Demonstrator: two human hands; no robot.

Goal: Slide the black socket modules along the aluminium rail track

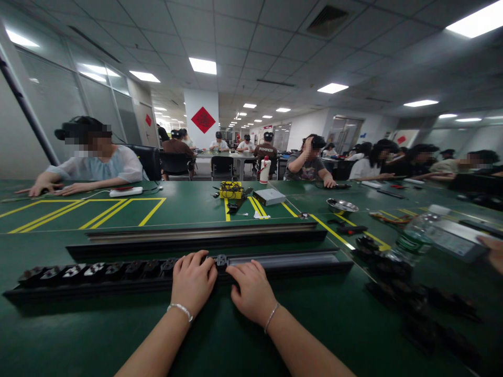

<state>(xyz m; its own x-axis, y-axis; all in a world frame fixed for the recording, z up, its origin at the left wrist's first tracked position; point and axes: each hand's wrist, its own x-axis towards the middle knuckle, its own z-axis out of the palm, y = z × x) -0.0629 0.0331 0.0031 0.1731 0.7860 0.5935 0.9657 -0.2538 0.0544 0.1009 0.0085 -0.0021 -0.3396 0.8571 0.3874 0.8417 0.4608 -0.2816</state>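
Observation:
A long black rail [298, 264] lies across the green table in front of me. Several socket modules [94, 269] sit in a row in its left part; the channel to the right shows a bare grey inside. My left hand [194, 275] curls over the row's right end, fingers closed on a socket module hidden under them. Between my hands a small grey-black module [222, 259] shows in the channel. My right hand [252, 288] is bent round the rail's near edge, fingertips beside that module, thumb in front. Whether these fingertips touch the module, I cannot tell.
More black rails [204, 238] lie just behind. Loose black modules [396, 283], blurred, are spread at right near a plastic bottle [418, 233]. Farther back are a metal bowl [342, 206], a grey box [269, 197] and a yellow box [231, 190]. A co-worker's hand [493, 251] reaches in at right.

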